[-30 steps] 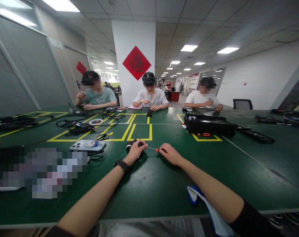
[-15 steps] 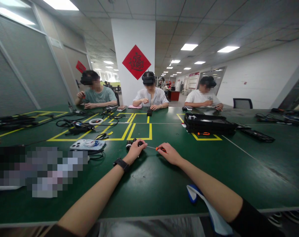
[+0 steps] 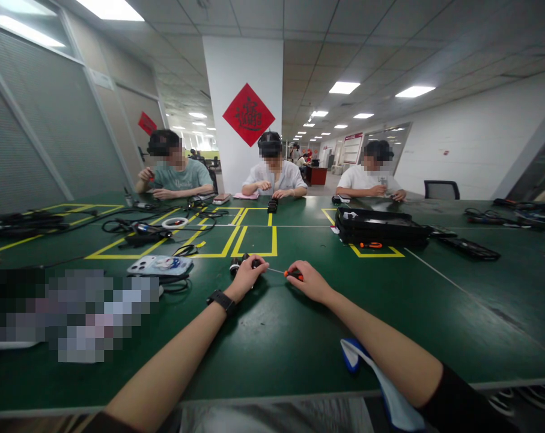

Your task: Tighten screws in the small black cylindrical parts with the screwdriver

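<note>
On the green surface, the right hand grips an orange-and-black-handled screwdriver, pointing toward a black rounded part the left hand clasps: apparently screw-turning, next calling for steady alignment

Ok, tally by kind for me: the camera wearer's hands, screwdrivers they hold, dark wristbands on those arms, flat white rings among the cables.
Hands: 2 (left hand, right hand)
Screwdriver: 1
Wristband: 1
White ring: 1
Total: 5

Open-plan office interior.
Contains a long green-topped table bearing yellow tape outlines; black-backed chair; pale tiled ceiling with rectangular white light panels.
</note>
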Action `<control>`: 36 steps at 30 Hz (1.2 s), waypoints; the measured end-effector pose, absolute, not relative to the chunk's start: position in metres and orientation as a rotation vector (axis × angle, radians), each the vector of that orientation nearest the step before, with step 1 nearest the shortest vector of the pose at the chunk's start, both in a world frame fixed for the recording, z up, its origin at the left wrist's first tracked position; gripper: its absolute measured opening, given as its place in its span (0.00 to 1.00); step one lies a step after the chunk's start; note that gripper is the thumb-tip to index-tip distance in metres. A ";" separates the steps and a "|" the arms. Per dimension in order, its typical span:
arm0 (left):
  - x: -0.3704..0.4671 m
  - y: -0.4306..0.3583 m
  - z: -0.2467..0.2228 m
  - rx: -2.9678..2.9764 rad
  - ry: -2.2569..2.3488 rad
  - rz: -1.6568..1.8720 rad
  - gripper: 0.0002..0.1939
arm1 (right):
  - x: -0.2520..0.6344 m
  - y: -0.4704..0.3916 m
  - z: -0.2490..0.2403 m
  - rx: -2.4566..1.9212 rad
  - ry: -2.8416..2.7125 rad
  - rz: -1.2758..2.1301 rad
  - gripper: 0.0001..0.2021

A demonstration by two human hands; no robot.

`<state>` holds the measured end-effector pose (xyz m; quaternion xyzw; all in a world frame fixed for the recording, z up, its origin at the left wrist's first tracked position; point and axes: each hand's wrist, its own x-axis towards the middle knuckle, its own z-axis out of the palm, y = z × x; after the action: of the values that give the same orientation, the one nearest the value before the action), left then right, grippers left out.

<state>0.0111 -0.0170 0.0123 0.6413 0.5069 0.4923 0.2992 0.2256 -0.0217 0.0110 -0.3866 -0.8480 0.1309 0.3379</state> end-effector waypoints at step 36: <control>0.012 -0.016 0.012 1.715 1.372 1.308 0.12 | 0.226 -0.019 0.010 -1.004 -2.223 0.321 0.08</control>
<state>0.0117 -0.0161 0.0116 0.6424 0.5138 0.4899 0.2887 0.2259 -0.0189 0.0099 -0.3846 -0.8516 0.1232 0.3341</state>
